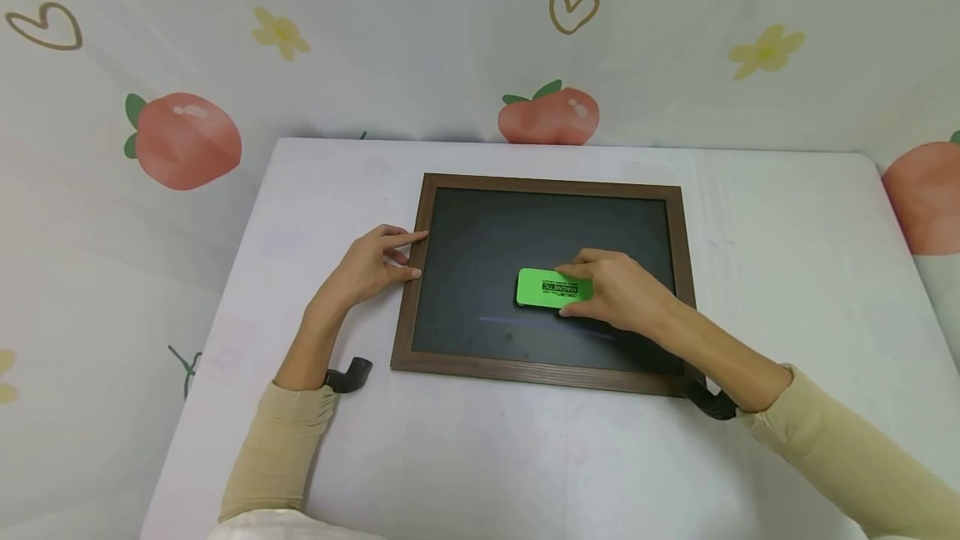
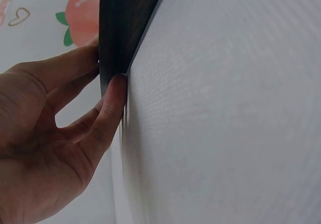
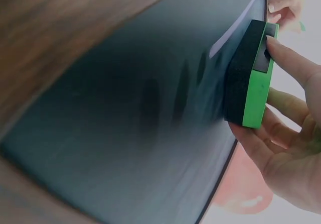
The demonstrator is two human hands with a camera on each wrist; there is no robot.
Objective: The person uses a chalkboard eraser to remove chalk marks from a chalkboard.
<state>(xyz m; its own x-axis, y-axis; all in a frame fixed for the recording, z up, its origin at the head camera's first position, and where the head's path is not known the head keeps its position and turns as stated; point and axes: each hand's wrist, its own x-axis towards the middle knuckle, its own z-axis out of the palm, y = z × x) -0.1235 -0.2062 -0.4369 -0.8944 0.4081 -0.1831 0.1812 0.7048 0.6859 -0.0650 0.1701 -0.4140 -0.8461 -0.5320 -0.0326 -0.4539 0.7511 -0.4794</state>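
A small blackboard [image 1: 480,232] in a brown wooden frame [image 1: 517,369] lies flat on the white table. My right hand [image 1: 622,290] grips a bright green magnetic board eraser [image 1: 536,287] by its right end, thumb on one long side and fingers on the other. The eraser's dark felt [image 3: 241,78] faces the board. Just below it in the head view runs a pale purple line [image 1: 498,320], partly faint toward the right. My left hand [image 1: 375,263] touches the left side of the frame with extended fingertips and thumb, seen against the frame's edge [image 2: 118,33] in the left wrist view.
The white table [image 1: 322,182] extends around the board on all sides. Behind it hangs a pale cloth [image 1: 420,40] printed with peaches, hearts and flowers. A dark wrist mount [image 1: 348,376] sticks out beside the left wrist, another [image 1: 711,402] by the right, overlapping the frame's lower right corner.
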